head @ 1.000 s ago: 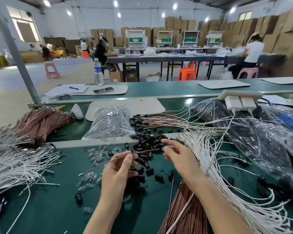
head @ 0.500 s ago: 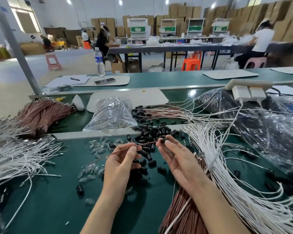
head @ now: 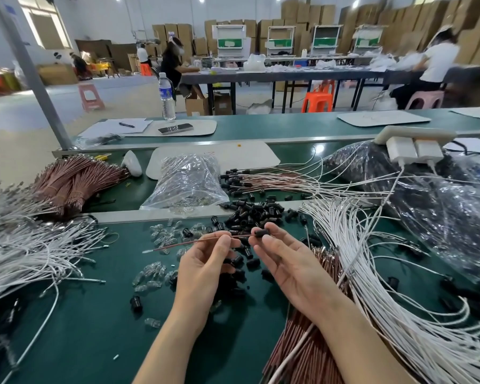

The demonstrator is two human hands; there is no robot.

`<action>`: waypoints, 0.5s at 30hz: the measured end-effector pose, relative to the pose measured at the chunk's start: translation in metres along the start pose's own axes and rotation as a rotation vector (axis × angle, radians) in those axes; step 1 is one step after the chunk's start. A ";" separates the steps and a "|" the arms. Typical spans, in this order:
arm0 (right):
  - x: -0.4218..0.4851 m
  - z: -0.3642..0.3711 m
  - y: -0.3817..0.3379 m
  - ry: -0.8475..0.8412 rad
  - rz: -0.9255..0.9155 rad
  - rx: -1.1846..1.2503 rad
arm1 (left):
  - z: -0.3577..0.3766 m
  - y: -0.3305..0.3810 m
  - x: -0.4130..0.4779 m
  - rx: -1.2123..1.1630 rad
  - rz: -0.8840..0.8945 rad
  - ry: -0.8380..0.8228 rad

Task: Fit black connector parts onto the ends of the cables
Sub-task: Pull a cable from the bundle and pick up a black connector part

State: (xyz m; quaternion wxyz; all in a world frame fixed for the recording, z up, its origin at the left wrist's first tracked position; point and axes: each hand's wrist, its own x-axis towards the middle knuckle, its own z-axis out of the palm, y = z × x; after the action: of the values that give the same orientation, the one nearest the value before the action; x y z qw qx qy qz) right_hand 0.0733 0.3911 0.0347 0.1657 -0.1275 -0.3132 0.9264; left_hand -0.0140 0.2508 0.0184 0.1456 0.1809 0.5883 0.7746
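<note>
Left hand (head: 203,263): palm towards the camera, raised above the table, thumb and fingertips pinching a thin reddish-brown cable (head: 190,241) near its right end.
Right hand (head: 287,263): palm also turned up, thumb and forefinger pinching a small black cylindrical connector part (head: 262,233); the other fingers lie loosely spread.
Cable and part: the cable runs roughly level from its metal-tipped left end to the connector part, which sits at the right end, just beside the left fingertips. How far the end is seated inside cannot be told.
Loose stock: a heap of black connector parts (head: 251,214) lies on the dark green table mat (head: 81,328) just behind and beneath the hands, with small clear plastic pieces (head: 161,236) scattered to its left.
Finished pieces: a fan of reddish-brown cables with black ends (head: 261,180) lies further back, beside a crumpled clear plastic bag (head: 186,181).
Right side: a thick sheaf of white cables (head: 372,259) curves past the right wrist; a bundle of reddish-brown cables (head: 302,347) lies under the right forearm.
Left side: more white cables (head: 25,250) lie spread out, with tied reddish-brown bundles (head: 72,181) behind them.
</note>
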 end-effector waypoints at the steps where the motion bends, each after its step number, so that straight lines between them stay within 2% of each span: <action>1: 0.000 0.002 0.003 -0.005 0.004 -0.017 | 0.001 -0.001 -0.001 0.016 0.007 -0.018; 6: 0.001 0.006 0.009 0.027 -0.053 -0.115 | 0.000 -0.002 -0.001 0.083 0.035 -0.081; 10: 0.000 -0.002 -0.002 0.085 -0.117 0.005 | -0.004 0.002 0.005 -0.159 -0.036 0.084; 12: -0.001 -0.005 -0.005 0.083 -0.121 0.040 | -0.006 0.003 0.006 -0.200 -0.051 0.118; 15: -0.001 -0.001 0.001 0.037 -0.081 -0.032 | -0.001 0.000 0.001 -0.039 -0.002 -0.011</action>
State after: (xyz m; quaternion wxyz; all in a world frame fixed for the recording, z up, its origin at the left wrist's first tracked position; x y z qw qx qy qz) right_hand 0.0742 0.3902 0.0337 0.2068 -0.1346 -0.3299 0.9112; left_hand -0.0152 0.2504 0.0184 0.1532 0.1815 0.5724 0.7848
